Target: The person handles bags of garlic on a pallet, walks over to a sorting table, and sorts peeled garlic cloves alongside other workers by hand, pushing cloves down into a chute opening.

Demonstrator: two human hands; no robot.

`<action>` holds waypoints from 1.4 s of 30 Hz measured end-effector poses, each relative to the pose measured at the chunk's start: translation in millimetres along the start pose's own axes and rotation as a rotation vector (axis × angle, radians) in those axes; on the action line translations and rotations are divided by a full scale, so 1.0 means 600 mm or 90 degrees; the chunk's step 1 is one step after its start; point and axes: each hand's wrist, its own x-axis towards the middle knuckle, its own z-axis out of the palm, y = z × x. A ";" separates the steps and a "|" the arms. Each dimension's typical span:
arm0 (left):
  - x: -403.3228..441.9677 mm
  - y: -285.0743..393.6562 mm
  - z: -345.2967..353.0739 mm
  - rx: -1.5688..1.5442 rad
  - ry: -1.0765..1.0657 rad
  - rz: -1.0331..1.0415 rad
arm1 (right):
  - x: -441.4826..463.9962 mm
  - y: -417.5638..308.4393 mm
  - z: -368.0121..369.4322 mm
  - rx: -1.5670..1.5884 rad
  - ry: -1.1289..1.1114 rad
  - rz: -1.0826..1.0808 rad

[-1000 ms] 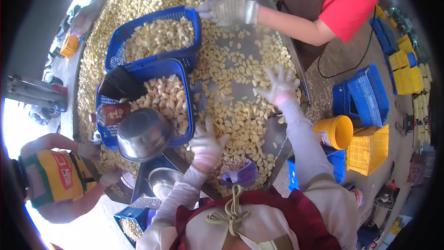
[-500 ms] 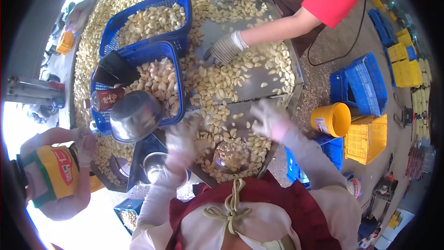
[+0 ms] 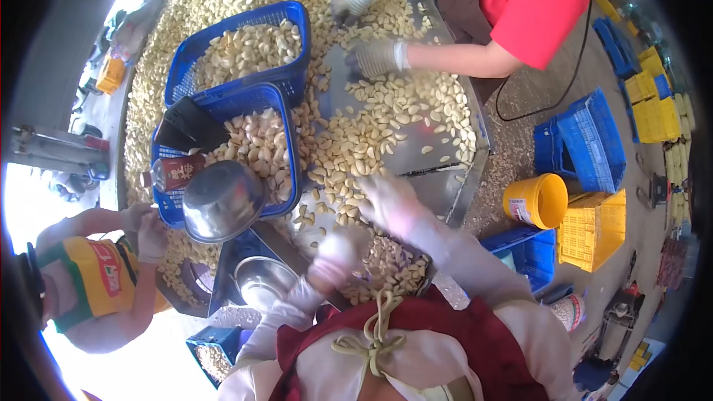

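Where the work lies: a metal worktable [image 3: 438, 186], largely covered by garlic cloves [image 3: 364, 148], deepest at the far left.
Co-workers: one person in a red sleeve [image 3: 538, 11] at far right, both gloved hands among the cloves; another in a yellow and green vest [image 3: 96, 275] at left.
Blue baskets: far basket [image 3: 302, 52] holds pale cloves; near basket [image 3: 290, 148], touching it, holds browner ones.
Yellow crate: yellow crate [image 3: 592, 230] on the floor at right, just beside a yellow bucket [image 3: 535, 200].
Steel bowls: one bowl [image 3: 223, 200] at the near basket's near edge; a second bowl [image 3: 264, 282] nearer.
Right hand: gloved right hand [image 3: 390, 204] released, fingers extended leftward over the cloves.
Left hand: gloved left hand [image 3: 342, 252] blurred, beside the near pile; clenched or released, cannot tell.
Bottle: red-labelled bottle [image 3: 178, 172] inside the near basket's left part.
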 end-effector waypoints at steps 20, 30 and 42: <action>0.164 -0.014 -0.106 0.292 0.382 -0.174 | 0.179 0.212 -0.074 -0.369 -0.057 -0.017; 0.037 -0.029 -0.029 0.282 0.120 -0.053 | -0.022 0.037 -0.048 -0.371 -0.252 0.159; -0.053 -0.069 -0.085 0.363 0.208 -0.263 | 0.015 0.156 -0.168 -0.525 -0.067 0.277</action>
